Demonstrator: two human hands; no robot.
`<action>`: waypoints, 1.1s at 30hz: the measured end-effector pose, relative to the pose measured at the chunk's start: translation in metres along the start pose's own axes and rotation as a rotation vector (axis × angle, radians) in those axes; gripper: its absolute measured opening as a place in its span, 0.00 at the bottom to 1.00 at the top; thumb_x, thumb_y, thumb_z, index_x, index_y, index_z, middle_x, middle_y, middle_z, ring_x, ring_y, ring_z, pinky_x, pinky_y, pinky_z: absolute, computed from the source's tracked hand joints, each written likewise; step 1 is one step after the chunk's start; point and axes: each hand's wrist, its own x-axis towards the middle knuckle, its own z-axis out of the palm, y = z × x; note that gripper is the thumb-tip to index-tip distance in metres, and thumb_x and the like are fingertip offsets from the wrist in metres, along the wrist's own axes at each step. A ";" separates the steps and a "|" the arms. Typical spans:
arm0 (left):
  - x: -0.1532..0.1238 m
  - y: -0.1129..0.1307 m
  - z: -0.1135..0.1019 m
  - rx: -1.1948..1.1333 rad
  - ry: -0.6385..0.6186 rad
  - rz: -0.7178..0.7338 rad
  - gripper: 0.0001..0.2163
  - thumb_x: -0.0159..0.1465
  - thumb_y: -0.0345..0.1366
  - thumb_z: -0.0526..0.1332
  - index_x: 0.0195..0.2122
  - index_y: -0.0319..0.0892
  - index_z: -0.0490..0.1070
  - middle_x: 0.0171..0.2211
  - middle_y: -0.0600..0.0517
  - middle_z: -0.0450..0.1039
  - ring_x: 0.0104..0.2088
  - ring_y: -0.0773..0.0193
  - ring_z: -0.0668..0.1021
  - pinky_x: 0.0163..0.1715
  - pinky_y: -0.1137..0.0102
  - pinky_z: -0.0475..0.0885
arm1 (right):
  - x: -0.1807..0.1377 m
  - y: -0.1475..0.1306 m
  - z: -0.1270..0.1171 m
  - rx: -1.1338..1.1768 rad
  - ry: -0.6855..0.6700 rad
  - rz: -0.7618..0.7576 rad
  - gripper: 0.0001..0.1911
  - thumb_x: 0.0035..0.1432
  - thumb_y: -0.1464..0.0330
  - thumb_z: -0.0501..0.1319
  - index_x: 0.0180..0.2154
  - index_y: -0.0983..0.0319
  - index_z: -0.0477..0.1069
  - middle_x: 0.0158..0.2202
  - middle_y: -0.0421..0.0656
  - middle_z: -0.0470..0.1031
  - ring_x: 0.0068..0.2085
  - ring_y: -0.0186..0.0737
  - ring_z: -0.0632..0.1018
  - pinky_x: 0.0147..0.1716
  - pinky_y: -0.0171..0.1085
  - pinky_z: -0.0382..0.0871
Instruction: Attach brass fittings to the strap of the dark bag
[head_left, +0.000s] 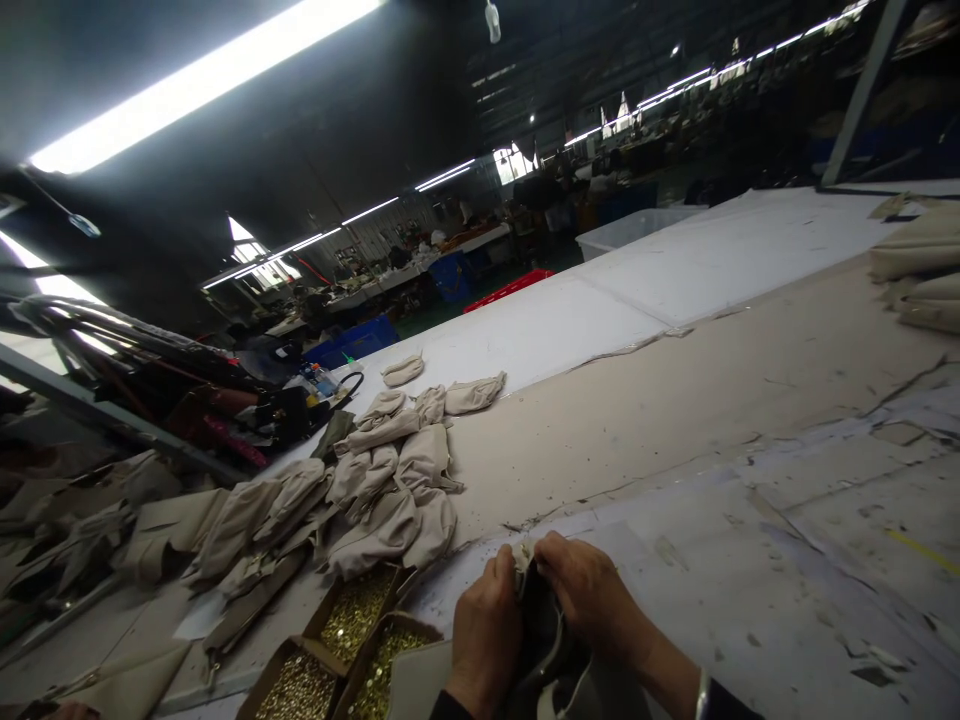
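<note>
My left hand (pixel 486 628) and my right hand (pixel 592 592) meet at the bottom middle of the view. Both pinch the top edge of a beige fabric piece with a dark inside (pixel 546 648), held just above the worktable (pixel 675 420). The fingers of both hands are curled closed on the fabric's rim. A heap of similar beige fabric pieces (pixel 375 480) lies to the left of my hands. Cardboard boxes of small gold-coloured metal parts (pixel 352 612) sit just left of my left hand.
More beige fabric (pixel 919 265) is stacked at the far right of the table. Dark bags and tools (pixel 225 400) crowd the left end. A clear plastic bin (pixel 637 228), a red crate (pixel 510 288) and blue crates (pixel 352 342) stand beyond the table.
</note>
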 end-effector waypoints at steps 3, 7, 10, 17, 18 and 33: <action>0.003 -0.006 0.000 -0.017 0.039 0.043 0.04 0.71 0.33 0.56 0.42 0.45 0.71 0.33 0.51 0.80 0.32 0.56 0.84 0.28 0.69 0.71 | 0.002 0.002 -0.002 0.010 0.008 0.021 0.09 0.70 0.72 0.49 0.38 0.58 0.65 0.33 0.41 0.75 0.34 0.42 0.77 0.35 0.39 0.61; 0.007 -0.016 0.000 -0.134 0.197 0.183 0.04 0.70 0.33 0.57 0.43 0.46 0.71 0.39 0.49 0.81 0.39 0.57 0.84 0.37 0.70 0.77 | 0.004 0.006 -0.008 0.120 -0.016 0.075 0.08 0.70 0.70 0.50 0.39 0.58 0.66 0.34 0.40 0.76 0.35 0.41 0.77 0.37 0.38 0.63; 0.008 -0.023 0.003 -0.266 0.273 0.276 0.15 0.69 0.30 0.54 0.55 0.44 0.70 0.50 0.45 0.81 0.51 0.56 0.83 0.52 0.66 0.78 | 0.005 0.009 -0.012 0.213 -0.039 0.103 0.07 0.69 0.69 0.52 0.40 0.57 0.68 0.35 0.39 0.77 0.36 0.41 0.77 0.38 0.38 0.64; 0.014 -0.015 -0.020 -0.518 -0.030 0.158 0.16 0.68 0.32 0.53 0.54 0.46 0.73 0.46 0.48 0.83 0.46 0.57 0.84 0.46 0.67 0.77 | 0.017 0.017 -0.018 0.422 -0.101 0.179 0.05 0.65 0.67 0.58 0.38 0.56 0.72 0.34 0.37 0.79 0.37 0.40 0.78 0.40 0.36 0.67; 0.016 -0.012 -0.025 -0.534 -0.052 0.116 0.15 0.68 0.32 0.53 0.52 0.46 0.74 0.44 0.49 0.83 0.45 0.57 0.84 0.45 0.67 0.76 | 0.022 0.018 -0.020 0.442 -0.123 0.194 0.04 0.64 0.67 0.59 0.37 0.56 0.73 0.34 0.36 0.79 0.37 0.39 0.78 0.40 0.36 0.67; -0.010 -0.029 -0.009 -0.932 0.028 -0.106 0.15 0.68 0.43 0.61 0.52 0.43 0.76 0.45 0.48 0.82 0.47 0.56 0.81 0.50 0.66 0.74 | 0.021 -0.009 -0.010 0.691 -0.295 0.195 0.02 0.59 0.68 0.61 0.33 0.58 0.72 0.31 0.38 0.76 0.36 0.41 0.76 0.40 0.38 0.69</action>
